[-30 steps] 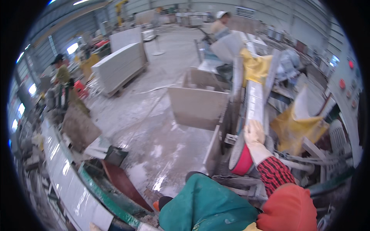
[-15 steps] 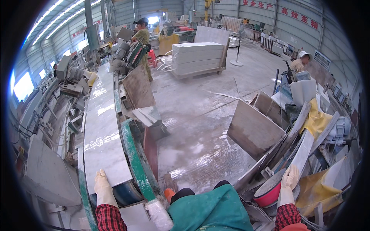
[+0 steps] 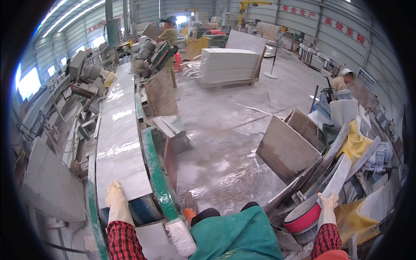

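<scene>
The right hand now curls its fingers, seemingly gripping the pale strip, lower right; the left hand lies flat on the white slab.

Bright light, windows at left burnt white, glare on the slab (fainter on the floor), bowed edges, black rim

Red-black checked sleeves, green apron

White slab stack on pallet; capped co-worker at left; yellow crane beyond.
</scene>
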{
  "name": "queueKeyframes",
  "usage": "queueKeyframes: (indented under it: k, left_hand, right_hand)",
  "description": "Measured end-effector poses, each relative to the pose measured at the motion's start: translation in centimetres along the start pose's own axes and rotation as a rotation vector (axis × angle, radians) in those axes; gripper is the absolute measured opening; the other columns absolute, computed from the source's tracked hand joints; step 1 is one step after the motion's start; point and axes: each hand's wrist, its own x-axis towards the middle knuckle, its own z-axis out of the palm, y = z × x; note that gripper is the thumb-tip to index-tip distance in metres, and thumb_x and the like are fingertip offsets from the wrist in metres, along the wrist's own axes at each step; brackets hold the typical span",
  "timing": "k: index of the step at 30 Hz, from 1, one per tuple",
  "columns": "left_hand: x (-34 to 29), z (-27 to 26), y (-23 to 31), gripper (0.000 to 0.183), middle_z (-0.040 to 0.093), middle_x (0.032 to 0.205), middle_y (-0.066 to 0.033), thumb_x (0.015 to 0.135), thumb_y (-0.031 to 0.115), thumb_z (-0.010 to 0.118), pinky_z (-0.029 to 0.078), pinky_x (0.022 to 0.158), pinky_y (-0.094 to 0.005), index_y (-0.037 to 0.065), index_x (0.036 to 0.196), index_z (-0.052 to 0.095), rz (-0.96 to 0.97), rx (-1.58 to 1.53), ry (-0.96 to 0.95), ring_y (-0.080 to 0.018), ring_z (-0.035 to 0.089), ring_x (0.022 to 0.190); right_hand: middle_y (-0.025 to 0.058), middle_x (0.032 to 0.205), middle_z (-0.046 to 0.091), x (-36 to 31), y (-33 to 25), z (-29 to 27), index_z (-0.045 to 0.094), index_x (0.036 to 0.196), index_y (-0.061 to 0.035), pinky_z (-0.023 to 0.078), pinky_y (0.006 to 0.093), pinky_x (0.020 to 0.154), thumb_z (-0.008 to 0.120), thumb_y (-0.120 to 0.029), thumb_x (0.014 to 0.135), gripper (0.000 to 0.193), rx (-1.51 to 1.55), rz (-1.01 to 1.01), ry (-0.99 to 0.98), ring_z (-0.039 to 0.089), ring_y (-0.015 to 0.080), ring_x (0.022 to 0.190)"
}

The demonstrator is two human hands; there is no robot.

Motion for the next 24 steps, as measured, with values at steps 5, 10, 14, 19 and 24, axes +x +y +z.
queueKeyframes:
  k: [5,10,14,19,24]
  left_hand:
    - [-0.9,-1.5,0.1,0.056,0.027,0.157,-0.0055,0.100,0.011,0.037,0.039,0.110,-0.0348,0.024,0.152,0.022,-0.025,0.007,-0.018,-0.0254,0.035,0.140]
    - [-0.8,-1.7,-0.2,0.056,0.026,0.157,-0.0048,0.099,0.013,0.038,0.040,0.108,-0.0355,0.026,0.151,0.023,-0.032,0.002,-0.015,-0.0250,0.036,0.140]
    - [0.4,-1.1,-1.3,0.094,0.028,0.156,-0.0052,0.072,0.008,0.073,0.045,0.104,-0.0404,0.024,0.150,0.024,0.010,-0.021,-0.005,-0.0258,0.038,0.138]
    - [-1.7,-3.0,-2.6,0.076,0.033,0.153,-0.0043,0.085,0.011,0.059,0.043,0.106,-0.0394,0.027,0.150,0.024,-0.048,-0.062,-0.015,-0.0250,0.038,0.138]
    - [-2.2,-0.7,-1.2,0.068,0.035,0.152,-0.0106,0.089,0.011,0.053,0.030,0.114,-0.0366,0.014,0.150,0.024,0.039,-0.152,0.174,-0.0261,0.032,0.141]
  right_hand:
    - [0.0172,0.148,0.036,0.7,-1.6,1.0,0.033,0.147,-0.0140,0.035,0.0428,0.111,0.084,-0.048,0.061,0.106,-0.019,0.150,-0.106,0.036,0.0348,0.137]
    - [0.0225,0.139,0.045,2.1,-0.8,2.9,0.038,0.144,-0.0090,0.042,0.0429,0.106,0.083,-0.031,0.061,0.097,0.077,0.002,-0.151,0.047,0.0361,0.127]
    - [0.0248,0.107,0.065,6.0,2.0,6.1,0.056,0.120,0.0007,0.051,0.0438,0.084,0.076,-0.018,0.058,0.068,0.130,-0.051,0.049,0.063,0.0429,0.096]
    - [0.0063,0.116,0.055,4.0,-3.1,-4.6,0.059,0.114,-0.0105,0.042,0.0452,0.085,0.072,-0.047,0.061,0.066,1.169,0.322,-0.492,0.049,0.0252,0.106]
    - [0.0051,0.109,0.060,2.7,-5.7,-10.1,0.061,0.111,-0.0163,0.043,0.0447,0.078,0.077,-0.042,0.062,0.058,1.451,0.289,-0.382,0.055,0.0246,0.093]
